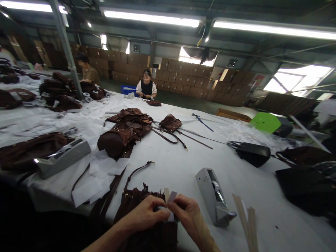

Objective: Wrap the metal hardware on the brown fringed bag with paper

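Observation:
My left hand (149, 212) and my right hand (187, 211) meet at the front of the table, both closed. Between their fingertips they pinch a pale strip (172, 196), folded or doubled, with two ends sticking up; paper or tape, I cannot tell which. Beneath the hands lies a dark brown fringed bag (135, 199), partly hidden by my left hand and forearm. Its strap (133, 172) stretches away over the table. Just right of my right hand stands a grey tape dispenser (207, 182), and beyond it lie several loose beige strips (246, 222).
More brown bags (126, 129) lie mid-table, with a small brown pouch (170, 122). White paper sheets (91, 187) and a second tape dispenser (65, 157) are at left. Black bags (253, 153) sit at right. Across the table a person (146, 85) handles a brown item.

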The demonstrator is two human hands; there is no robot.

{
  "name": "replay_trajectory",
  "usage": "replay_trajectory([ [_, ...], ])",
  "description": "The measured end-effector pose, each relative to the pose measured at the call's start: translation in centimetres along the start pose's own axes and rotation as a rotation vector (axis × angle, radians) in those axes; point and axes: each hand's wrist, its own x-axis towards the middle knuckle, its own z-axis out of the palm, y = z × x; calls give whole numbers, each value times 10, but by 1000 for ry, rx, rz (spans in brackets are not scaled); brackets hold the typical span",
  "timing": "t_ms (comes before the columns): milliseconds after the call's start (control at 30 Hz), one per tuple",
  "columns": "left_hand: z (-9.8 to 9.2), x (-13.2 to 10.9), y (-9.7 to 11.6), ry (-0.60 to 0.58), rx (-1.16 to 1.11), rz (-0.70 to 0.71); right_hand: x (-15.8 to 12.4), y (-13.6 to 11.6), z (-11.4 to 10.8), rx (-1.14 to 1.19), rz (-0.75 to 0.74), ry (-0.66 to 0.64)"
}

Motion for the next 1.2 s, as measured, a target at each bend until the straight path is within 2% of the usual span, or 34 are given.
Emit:
replay_trajectory([
  [67, 6, 4, -5, 72, -21, -32, -3, 10, 3, -42, -14, 112],
  [100, 7, 7, -8, 100, -42, -60, -5, 15, 4, -88, -67, 192],
  [167, 8, 11, -12, 135, -87, -140, -12, 24, 6, -223, -283, 349],
  [200, 8, 13, -14, 146, -105, -176, -16, 27, 6, -303, -425, 387],
  [267, 6, 16, -17, 144, -101, -198, -23, 32, 5, -449, -671, 337],
  [367, 4, 18, -20, 99, -70, -135, -27, 35, 4, -561, -824, 162],
  [433, 3, 18, -21, 72, -56, -59, -28, 38, 4, -572, -815, 128],
  [567, 4, 12, -18, 35, -45, 48, -31, 43, 3, -526, -705, 151],
  [667, 5, 10, -16, 21, -136, -56, -33, 41, 4, -485, -658, 142],
  [767, 10, 15, -22, 124, -267, -180, -34, 38, 8, -459, -654, 98],
  [833, 12, 20, -29, 186, -313, -153, -34, 34, 11, -457, -651, 65],
  [900, 14, 25, -36, 183, -323, -88, -35, 30, 12, -486, -647, 44],
  [1067, 16, 24, -43, 195, -229, -21, -36, 22, 11, -621, -560, -61],
  [1200, 17, 17, -43, 183, -32, 2, -35, 28, 12, -541, -428, -142],
])
